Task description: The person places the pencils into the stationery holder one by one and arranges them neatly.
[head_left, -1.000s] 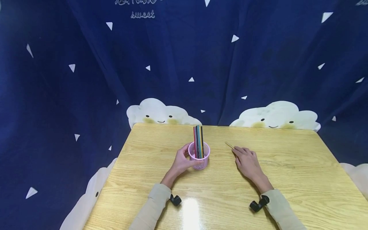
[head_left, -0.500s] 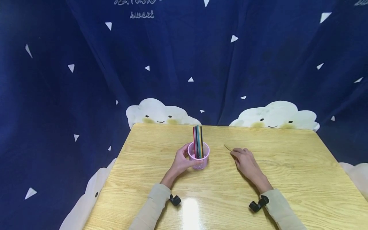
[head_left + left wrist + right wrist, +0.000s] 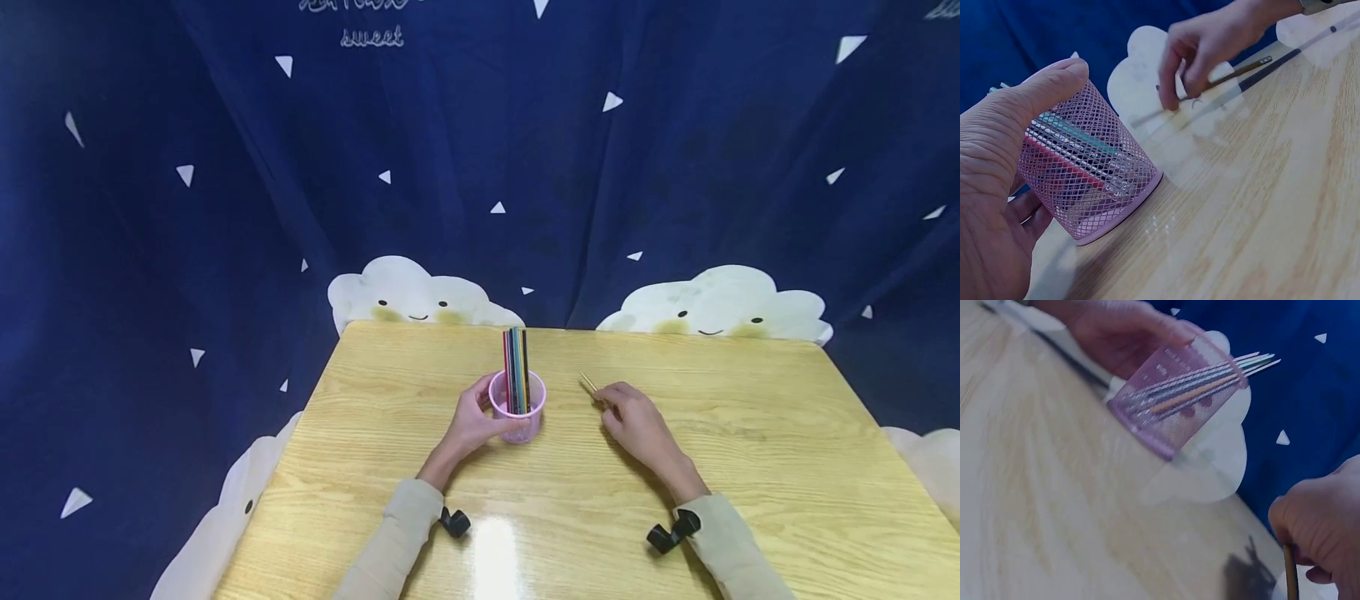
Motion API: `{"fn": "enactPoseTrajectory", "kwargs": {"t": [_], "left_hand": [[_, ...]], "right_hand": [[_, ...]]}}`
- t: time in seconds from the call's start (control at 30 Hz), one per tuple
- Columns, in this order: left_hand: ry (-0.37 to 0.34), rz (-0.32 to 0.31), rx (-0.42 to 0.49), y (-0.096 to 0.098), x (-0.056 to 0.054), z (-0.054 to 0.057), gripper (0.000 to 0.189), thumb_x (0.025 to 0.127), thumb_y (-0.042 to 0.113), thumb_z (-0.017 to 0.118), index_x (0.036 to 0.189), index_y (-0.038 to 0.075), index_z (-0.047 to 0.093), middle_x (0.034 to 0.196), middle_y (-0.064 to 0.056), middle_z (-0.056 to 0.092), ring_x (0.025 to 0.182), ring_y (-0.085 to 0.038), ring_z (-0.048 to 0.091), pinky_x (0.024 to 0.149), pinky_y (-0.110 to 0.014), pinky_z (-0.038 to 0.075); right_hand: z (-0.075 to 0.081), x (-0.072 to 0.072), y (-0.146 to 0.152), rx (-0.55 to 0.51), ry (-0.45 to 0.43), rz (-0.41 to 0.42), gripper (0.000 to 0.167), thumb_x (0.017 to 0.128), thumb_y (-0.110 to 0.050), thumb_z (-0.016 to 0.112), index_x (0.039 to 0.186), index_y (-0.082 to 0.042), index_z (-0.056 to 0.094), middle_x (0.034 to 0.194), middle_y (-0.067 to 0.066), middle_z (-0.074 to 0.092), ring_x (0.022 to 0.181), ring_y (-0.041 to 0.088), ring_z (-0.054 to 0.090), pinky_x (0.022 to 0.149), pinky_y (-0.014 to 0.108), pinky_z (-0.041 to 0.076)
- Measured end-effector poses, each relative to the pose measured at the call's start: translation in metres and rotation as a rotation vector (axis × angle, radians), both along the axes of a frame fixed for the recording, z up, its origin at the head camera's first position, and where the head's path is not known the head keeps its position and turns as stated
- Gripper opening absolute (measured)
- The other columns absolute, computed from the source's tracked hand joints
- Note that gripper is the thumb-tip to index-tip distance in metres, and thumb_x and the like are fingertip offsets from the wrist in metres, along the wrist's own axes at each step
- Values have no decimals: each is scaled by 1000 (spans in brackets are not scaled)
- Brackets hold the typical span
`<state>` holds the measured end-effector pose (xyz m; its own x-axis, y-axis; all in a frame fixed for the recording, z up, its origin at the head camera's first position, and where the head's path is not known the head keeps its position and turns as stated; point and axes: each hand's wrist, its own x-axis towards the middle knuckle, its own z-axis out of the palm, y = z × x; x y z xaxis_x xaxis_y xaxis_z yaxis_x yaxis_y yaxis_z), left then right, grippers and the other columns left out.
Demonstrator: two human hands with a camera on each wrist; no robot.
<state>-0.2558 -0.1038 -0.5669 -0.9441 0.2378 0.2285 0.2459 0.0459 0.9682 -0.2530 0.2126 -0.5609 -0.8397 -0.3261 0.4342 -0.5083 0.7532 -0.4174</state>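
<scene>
A pink mesh pencil cup stands upright on the table, and my left hand holds it round its left side with the thumb across the front. Several coloured pencils stand inside it, their upper ends above the rim. To the right of the cup, my right hand pinches a gold-brown pencil between thumb and fingers. In the left wrist view this pencil is tilted just above the tabletop, over its reflection. Part of it is hidden by the fingers.
The light wooden table is glossy and reflects things on it. Behind its far edge hangs a dark blue curtain with white triangles and cloud shapes. A black wrist camera sits on the left wrist, another camera on the right.
My right hand has moved slightly left toward the cup; its fingers have drawn together on the pencil, which now points more away from me. The left hand and the cup have stayed in place.
</scene>
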Motion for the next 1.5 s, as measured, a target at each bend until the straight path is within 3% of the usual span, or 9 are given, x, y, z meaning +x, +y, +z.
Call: {"fn": "enactPoseTrajectory", "kwargs": {"t": [0.17,0.4,0.57,0.83,1.07,1.2,1.33,1.5], "left_hand": [[11,-9,-5,0,0,2,85,71,5,95,147,7,57,138,-12,67,125,-27,64,111,-40,50],[24,-11,-20,0,-1,3,84,71,9,95,147,9,57,138,-9,67,126,-26,64,112,-39,49],[21,-14,-15,-1,-1,1,86,71,9,95,147,8,57,138,-10,67,126,-26,64,112,-38,50],[26,-15,-16,-3,-2,1,86,71,10,95,148,11,57,139,-8,67,126,-25,64,112,-39,50],[27,-20,-19,-4,-2,1,87,70,10,95,148,10,56,138,-9,67,125,-26,64,111,-39,50],[24,-20,-22,-3,-1,2,87,70,10,95,148,10,56,138,-10,67,125,-26,64,111,-39,50],[23,-20,-28,-3,-3,2,87,71,10,95,148,11,56,137,-9,67,124,-25,64,111,-39,51],[30,-23,-33,-3,-2,2,87,71,10,95,148,10,56,138,-8,67,124,-25,64,111,-40,50]], "right_hand": [[14,0,-8,-205,81,24,31,85,8,66,111,-5,76,106,10,73,77,14,64,65,28,56],[45,-5,-28,-419,192,83,34,79,13,66,106,-6,75,99,10,74,76,10,65,64,22,52],[69,-6,-45,-505,223,101,35,79,18,67,103,-5,74,98,10,73,75,16,65,64,25,50],[109,-2,-70,-558,246,122,31,80,25,65,104,5,70,94,23,68,74,32,62,62,34,49],[143,6,-90,-654,262,177,27,82,27,64,105,13,68,96,28,65,77,28,62,66,31,53],[148,5,-98,-687,263,204,28,82,27,65,106,13,68,96,28,64,78,28,62,67,29,53],[144,1,-105,-653,262,200,29,82,25,66,107,11,69,101,27,66,78,35,64,67,35,54],[119,-12,-110,-604,275,173,31,81,23,70,108,7,71,107,25,68,78,38,68,66,42,55]]}}
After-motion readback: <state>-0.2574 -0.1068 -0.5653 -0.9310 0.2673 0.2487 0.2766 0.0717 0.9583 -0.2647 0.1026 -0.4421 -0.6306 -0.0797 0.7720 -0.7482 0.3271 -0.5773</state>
